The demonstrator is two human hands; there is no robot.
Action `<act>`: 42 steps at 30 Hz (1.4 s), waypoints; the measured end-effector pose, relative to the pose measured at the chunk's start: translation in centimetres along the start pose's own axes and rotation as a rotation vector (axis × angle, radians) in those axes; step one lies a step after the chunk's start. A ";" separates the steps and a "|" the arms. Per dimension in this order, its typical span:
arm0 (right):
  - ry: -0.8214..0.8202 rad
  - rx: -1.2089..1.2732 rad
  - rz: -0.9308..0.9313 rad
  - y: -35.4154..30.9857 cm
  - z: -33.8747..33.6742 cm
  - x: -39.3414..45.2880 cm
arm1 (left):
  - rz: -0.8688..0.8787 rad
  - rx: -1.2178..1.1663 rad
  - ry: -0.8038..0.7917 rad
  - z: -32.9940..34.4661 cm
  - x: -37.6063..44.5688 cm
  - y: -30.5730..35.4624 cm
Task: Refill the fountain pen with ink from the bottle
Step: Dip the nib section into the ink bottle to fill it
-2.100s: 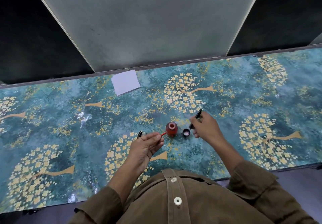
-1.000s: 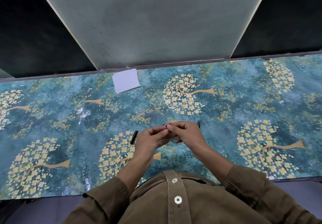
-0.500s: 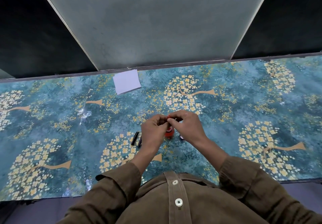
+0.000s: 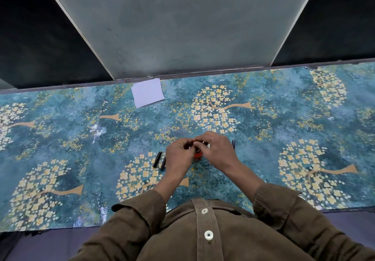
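The red ink bottle stands on the patterned table, mostly hidden by my hands. My left hand and my right hand meet fingertip to fingertip just above its mouth. They pinch a small pen part that the fingers hide almost completely. Two black pen pieces lie side by side on the table just left of my left hand. A dark pen end shows past my right hand; I cannot tell whether it is held or lying.
A white sheet of paper lies at the back edge of the table, which has a blue cloth with yellow flower trees. A grey panel and dark panels rise behind it. My brown shirt covers the near edge.
Both hands came together from either side of the bottle and now pinch over its mouth. The bottle cap seen earlier on the right is hidden by my right hand.
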State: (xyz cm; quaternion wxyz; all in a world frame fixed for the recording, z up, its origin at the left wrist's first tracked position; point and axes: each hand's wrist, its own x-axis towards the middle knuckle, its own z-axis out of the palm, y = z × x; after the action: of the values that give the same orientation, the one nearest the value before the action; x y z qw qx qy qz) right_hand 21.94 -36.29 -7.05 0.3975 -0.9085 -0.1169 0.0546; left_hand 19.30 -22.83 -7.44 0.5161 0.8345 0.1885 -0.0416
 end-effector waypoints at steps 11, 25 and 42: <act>-0.059 0.058 0.001 0.2 0.1 0.6 | -0.004 -0.048 -0.016 -0.3 -0.1 0.5; -0.083 0.051 0.026 0.1 0.0 1.0 | -0.016 -0.028 -0.021 -0.4 -0.1 0.3; -0.094 0.079 -0.001 0.4 -0.1 0.9 | -0.020 -0.020 -0.022 -0.3 0.0 0.2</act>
State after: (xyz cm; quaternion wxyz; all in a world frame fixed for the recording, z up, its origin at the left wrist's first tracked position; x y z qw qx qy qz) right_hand 22.91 -36.39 -7.23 0.4271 -0.8885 -0.1336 0.1015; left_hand 19.33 -22.63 -7.15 0.5262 0.8267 0.1915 -0.0543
